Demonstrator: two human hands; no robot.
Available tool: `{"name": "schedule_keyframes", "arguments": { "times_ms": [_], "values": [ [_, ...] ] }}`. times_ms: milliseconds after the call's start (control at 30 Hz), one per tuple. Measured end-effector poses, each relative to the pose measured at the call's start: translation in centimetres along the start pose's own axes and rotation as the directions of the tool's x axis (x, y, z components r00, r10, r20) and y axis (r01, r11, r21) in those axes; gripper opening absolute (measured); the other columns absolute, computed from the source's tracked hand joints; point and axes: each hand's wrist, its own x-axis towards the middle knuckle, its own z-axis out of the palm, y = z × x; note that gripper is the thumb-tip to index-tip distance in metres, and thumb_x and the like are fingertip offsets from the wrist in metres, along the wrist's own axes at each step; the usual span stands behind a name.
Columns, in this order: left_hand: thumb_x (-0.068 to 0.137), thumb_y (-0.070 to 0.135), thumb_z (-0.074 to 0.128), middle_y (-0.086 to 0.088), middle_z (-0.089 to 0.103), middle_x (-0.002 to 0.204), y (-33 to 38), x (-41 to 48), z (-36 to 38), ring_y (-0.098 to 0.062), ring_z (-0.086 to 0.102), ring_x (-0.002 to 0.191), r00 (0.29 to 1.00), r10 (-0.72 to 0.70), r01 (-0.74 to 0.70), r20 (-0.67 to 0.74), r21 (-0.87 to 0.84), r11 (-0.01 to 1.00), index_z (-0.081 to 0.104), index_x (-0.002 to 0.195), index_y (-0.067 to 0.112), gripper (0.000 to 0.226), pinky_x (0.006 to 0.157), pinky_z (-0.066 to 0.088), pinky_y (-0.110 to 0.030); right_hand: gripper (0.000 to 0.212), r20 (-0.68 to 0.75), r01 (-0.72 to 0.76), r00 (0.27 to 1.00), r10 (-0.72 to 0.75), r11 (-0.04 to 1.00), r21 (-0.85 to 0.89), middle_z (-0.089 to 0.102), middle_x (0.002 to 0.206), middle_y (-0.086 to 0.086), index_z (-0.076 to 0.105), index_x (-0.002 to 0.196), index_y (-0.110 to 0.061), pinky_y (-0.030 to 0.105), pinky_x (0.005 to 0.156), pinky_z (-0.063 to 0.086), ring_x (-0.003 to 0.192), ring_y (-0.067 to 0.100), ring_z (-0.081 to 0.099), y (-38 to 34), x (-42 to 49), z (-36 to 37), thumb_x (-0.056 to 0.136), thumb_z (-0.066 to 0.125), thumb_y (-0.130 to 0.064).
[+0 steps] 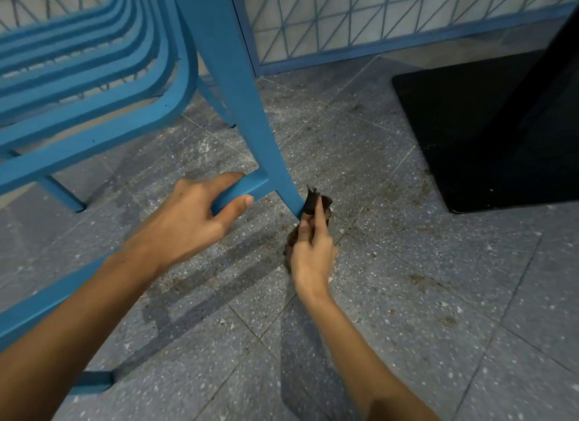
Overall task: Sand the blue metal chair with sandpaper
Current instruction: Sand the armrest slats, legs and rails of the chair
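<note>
left hand (191, 213) wrapped round the blue metal chair's (225, 63) lower crossbar, prob to steady it | right hand (310, 248) pinched dark crumpled sandpaper (311, 202) against leg bottom near the speckled tile floor (407, 295)

The chair (238, 85) is a flat mid-blue all over, slats and legs alike. The sandpaper (312, 201) in the right grip (310, 251) is dark brown. Under the grip the floor (407, 326) is grey terrazzo tile, flecked white, smeared brown. Beyond it, a black base (485, 132) and a pale wall (344, 13) crossed by blue triangle lattice.
</note>
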Motion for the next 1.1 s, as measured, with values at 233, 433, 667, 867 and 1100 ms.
{"name": "schedule_keyframes", "arguments": {
  "times_ms": [233, 433, 667, 867, 1100],
  "values": [
    [0.093, 0.038, 0.049, 0.006, 0.063, 0.062, -0.1, 0.2, 0.0, -0.012, 0.060, 0.055, 0.999, 0.036, -0.036, -0.009, 0.007, 0.999, 0.058, 0.119, 0.024, 0.032, 0.051, 0.046, -0.027, 0.049, -0.044, -0.341, 0.939, 0.340, 0.940, -0.025, 0.055, 0.132, 0.010, 0.028, 0.149, -0.025, 0.034, 0.100, 0.042, 0.116, 0.028, 0.054, 3.3, 3.5, -0.4, 0.101, 0.033, -0.013],
    [0.091, 0.048, 0.043, 0.005, 0.064, 0.064, -0.4, 0.4, -0.1, -0.009, 0.060, 0.052, 0.999, 0.034, -0.034, -0.008, 0.012, 0.999, 0.056, 0.121, 0.026, 0.039, 0.049, 0.048, -0.028, 0.049, -0.052, -0.062, 0.997, 0.064, 0.997, 0.040, 0.062, 0.114, -0.002, 0.044, 0.141, -0.030, 0.020, 0.084, 0.047, 0.098, 0.011, 0.058, 0.6, 2.1, -0.2, 0.098, 0.042, -0.007],
    [0.095, 0.038, 0.049, 0.001, 0.066, 0.067, -0.2, 0.8, -0.2, -0.013, 0.064, 0.053, 1.000, 0.023, -0.022, -0.010, 0.010, 1.000, 0.058, 0.119, 0.021, 0.031, 0.053, 0.054, -0.039, 0.049, 0.034, -0.136, 0.990, 0.139, 0.988, -0.077, 0.060, 0.119, 0.005, 0.036, 0.145, -0.031, 0.023, 0.081, 0.041, 0.097, 0.017, 0.056, 3.0, 3.4, -1.0, 0.100, 0.036, -0.010],
    [0.093, 0.037, 0.050, 0.007, 0.060, 0.063, -0.4, 1.2, -0.1, -0.005, 0.057, 0.049, 0.999, 0.043, -0.042, -0.013, 0.059, 0.997, 0.058, 0.120, 0.015, 0.036, 0.049, 0.045, -0.017, 0.044, 0.039, -0.173, 0.983, 0.178, 0.979, -0.107, 0.063, 0.116, 0.005, 0.051, 0.136, -0.023, 0.026, 0.080, 0.048, 0.097, 0.021, 0.061, 2.5, 5.6, -1.2, 0.097, 0.041, -0.005],
    [0.092, 0.051, 0.034, 0.003, 0.058, 0.067, -1.3, 0.9, -0.4, 0.001, 0.048, 0.046, 0.982, 0.188, -0.183, -0.014, 0.153, 0.971, 0.058, 0.117, 0.009, 0.054, 0.044, 0.038, -0.014, 0.049, 0.140, 0.019, 0.990, 0.013, 0.974, -0.226, 0.062, 0.098, 0.000, 0.050, 0.134, -0.018, 0.004, 0.072, 0.042, 0.087, 0.012, 0.056, 1.8, 4.8, -2.0, 0.091, 0.051, 0.003]
  ]
}}
